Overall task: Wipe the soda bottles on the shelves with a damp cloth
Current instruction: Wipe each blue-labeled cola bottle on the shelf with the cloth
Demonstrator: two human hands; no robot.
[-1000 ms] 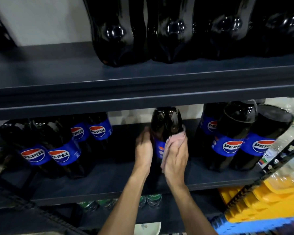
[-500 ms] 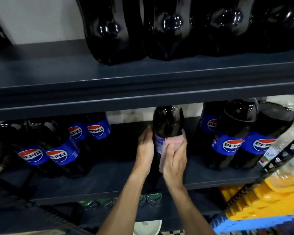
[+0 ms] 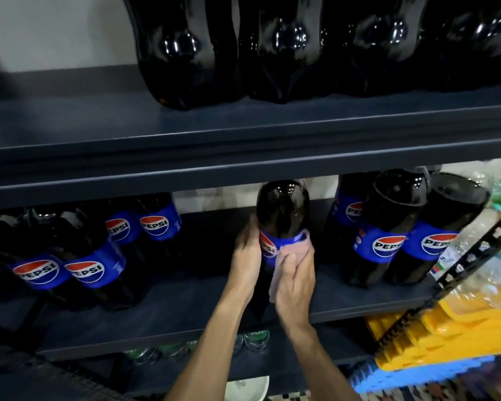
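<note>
A dark Pepsi bottle point(image 3: 282, 211) with a blue label stands alone in the middle of the lower shelf point(image 3: 185, 311). My left hand point(image 3: 246, 257) grips its left side at label height. My right hand point(image 3: 295, 282) presses a pink cloth point(image 3: 294, 250) against the front right of the label, fingers curled over the cloth. The bottle's lower half is hidden behind my hands. More Pepsi bottles stand at the left point(image 3: 91, 261) and at the right point(image 3: 388, 230) of the same shelf.
Several large dark bottles point(image 3: 185, 50) stand on the upper shelf point(image 3: 243, 140). Yellow and blue plastic goods point(image 3: 446, 340) lie at the lower right beside a black perforated upright point(image 3: 475, 253). Green-capped bottles point(image 3: 252, 338) sit on the shelf below.
The bottle has turned so its logo shows at the left. My right hand and the cloth have slid a little down and right across the label.
</note>
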